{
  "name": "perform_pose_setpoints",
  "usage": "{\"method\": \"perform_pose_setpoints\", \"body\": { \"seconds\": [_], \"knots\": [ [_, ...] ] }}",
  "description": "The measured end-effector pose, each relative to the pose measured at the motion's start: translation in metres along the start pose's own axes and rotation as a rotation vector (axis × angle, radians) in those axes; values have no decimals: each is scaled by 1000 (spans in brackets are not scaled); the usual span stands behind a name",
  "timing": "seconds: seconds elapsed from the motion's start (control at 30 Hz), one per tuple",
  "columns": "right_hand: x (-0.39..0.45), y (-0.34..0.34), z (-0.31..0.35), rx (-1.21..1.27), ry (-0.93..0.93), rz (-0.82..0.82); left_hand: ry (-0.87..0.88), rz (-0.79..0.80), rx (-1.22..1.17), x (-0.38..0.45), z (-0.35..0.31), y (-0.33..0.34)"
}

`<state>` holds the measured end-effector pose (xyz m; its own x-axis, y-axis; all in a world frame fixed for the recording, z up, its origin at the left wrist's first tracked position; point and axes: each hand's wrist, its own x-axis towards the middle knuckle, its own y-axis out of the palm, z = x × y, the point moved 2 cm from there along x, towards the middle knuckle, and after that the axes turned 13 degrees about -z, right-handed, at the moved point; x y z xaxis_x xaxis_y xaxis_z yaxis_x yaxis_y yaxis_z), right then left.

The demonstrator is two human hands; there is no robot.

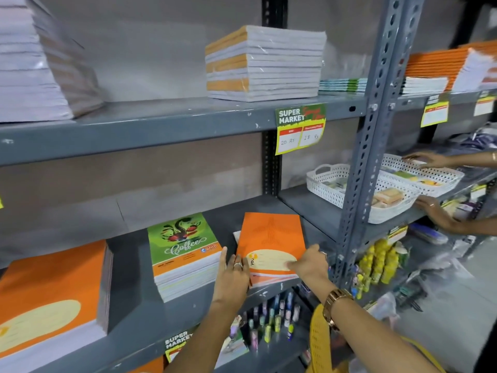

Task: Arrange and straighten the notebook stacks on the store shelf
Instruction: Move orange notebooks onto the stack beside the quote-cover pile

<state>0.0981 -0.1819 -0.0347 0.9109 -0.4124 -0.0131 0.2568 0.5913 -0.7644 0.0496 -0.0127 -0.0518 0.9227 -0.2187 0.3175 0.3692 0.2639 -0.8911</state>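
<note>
A short stack of orange notebooks [270, 238] lies on the grey middle shelf [129, 313]. My left hand [232, 275] presses flat against the stack's left edge, fingers straight. My right hand [309, 262] rests on the front right corner of the top cover. To the left stands a taller stack topped by a green "Coffee" notebook [180, 240]. A large orange stack [51, 292] sits at the far left. On the upper shelf are a wrapped white-and-orange stack [263, 63] and a tall white stack [35, 65].
A perforated steel upright [368, 146] stands just right of my hands. Beyond it, another person's hands [430, 160] work at white baskets [336, 184]. Price tags [300, 127] hang from shelf edges. Small bottles [271, 316] fill the shelf below.
</note>
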Motion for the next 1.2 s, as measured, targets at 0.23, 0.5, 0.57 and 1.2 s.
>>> {"method": "perform_pose_setpoints", "body": {
  "seconds": [0.23, 0.5, 0.57, 1.2],
  "knots": [
    [14, -5, -3, 206, 190, 12, 213, -91, 63, 8, 3, 9],
    [8, -20, 3, 862, 467, 237, 310, -314, -15, 9, 13, -6],
    [2, -25, 10, 956, 478, 220, 294, -369, -30, 11, 17, -13],
    [-132, 55, 152, 920, 68, 333, 57, -537, 124, -123, 198, -54]
  ]
}}
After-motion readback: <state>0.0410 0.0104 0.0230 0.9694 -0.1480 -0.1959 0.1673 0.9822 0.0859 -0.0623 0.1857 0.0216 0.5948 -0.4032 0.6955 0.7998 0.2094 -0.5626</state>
